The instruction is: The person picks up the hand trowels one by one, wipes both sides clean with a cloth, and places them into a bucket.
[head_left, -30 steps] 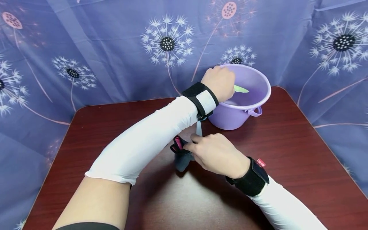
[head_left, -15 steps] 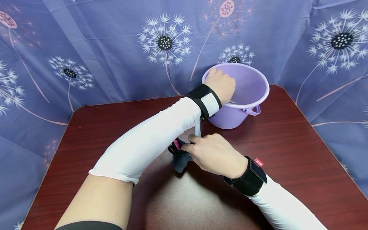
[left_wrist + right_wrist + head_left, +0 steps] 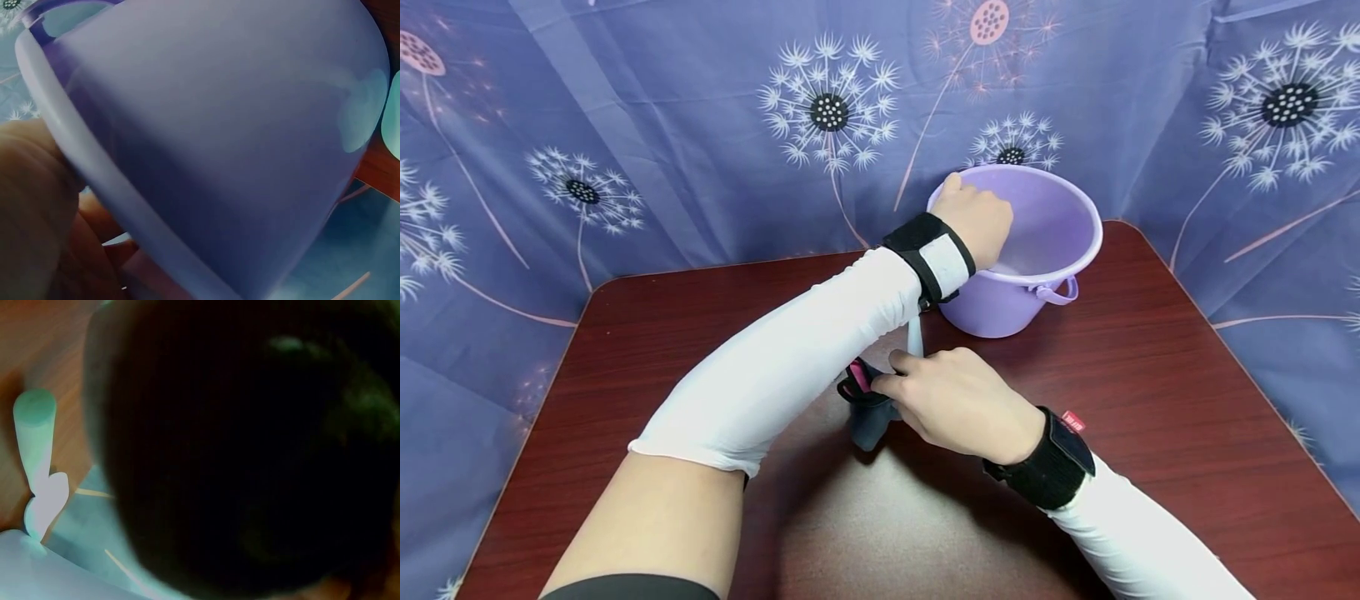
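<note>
My left hand (image 3: pixel 976 218) reaches over the near-left rim of the lilac bucket (image 3: pixel 1000 304). Its fingers hide inside the bucket in the head view; in the left wrist view they show bent just past the rim (image 3: pixel 81 140), and I cannot tell whether they hold anything. On the table, my right hand (image 3: pixel 958 404) grips the edge of a dark grey holder (image 3: pixel 870 427) with thumb and fingers. Black-and-pink loops (image 3: pixel 859 377), like scissor handles, stick out of its top. A pale blue upright piece (image 3: pixel 915 335) stands behind it, partly hidden by the left forearm.
The bucket stands at the back right of the dark red wooden table (image 3: pixel 1150 367), its side handle (image 3: pixel 1060 292) facing right. A blue dandelion-print curtain (image 3: pixel 700 125) hangs behind. In the right wrist view a dark blurred shape (image 3: pixel 250 456) covers most of the frame, beside a pale green-topped cylinder (image 3: pixel 34 431).
A light green pointed piece beside my left hand, inside the bucket, has gone from view. The left hand has barely shifted at the rim. My right hand keeps its grip on the holder.
</note>
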The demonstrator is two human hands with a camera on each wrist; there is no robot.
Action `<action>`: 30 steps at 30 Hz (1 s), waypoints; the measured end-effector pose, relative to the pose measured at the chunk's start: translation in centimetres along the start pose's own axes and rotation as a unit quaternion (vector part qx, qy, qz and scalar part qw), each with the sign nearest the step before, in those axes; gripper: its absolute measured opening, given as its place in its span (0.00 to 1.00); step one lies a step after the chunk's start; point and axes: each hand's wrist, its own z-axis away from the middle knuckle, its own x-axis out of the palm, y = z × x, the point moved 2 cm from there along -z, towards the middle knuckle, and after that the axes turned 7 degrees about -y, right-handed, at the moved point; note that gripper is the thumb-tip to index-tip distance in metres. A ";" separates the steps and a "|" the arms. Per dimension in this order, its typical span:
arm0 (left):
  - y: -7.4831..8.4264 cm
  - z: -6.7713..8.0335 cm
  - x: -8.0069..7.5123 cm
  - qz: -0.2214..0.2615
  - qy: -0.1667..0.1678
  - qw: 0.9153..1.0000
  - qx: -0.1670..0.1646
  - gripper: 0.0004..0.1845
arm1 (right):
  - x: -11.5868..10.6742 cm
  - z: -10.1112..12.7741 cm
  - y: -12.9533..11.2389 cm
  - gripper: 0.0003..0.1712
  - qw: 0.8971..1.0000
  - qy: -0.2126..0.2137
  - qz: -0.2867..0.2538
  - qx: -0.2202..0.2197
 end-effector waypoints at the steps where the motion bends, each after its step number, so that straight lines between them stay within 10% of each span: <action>1: -0.1 0.1 -0.1 0.003 -0.002 1.000 0.001 0.07 | 0.0 0.0 0.0 0.05 1.000 0.002 0.000 -0.001; 16: -2.7 2.7 -2.0 0.102 0.018 0.993 0.052 0.10 | -0.8 0.5 1.0 0.10 1.000 0.019 -0.008 0.007; 23: -6.0 5.3 -2.6 0.229 0.021 0.972 0.053 0.12 | -2.0 1.0 1.8 0.14 0.999 0.024 -0.022 0.013; 30: -9.2 7.4 -1.4 0.280 0.093 0.955 0.014 0.13 | -3.2 1.5 2.6 0.14 0.998 0.028 -0.038 0.033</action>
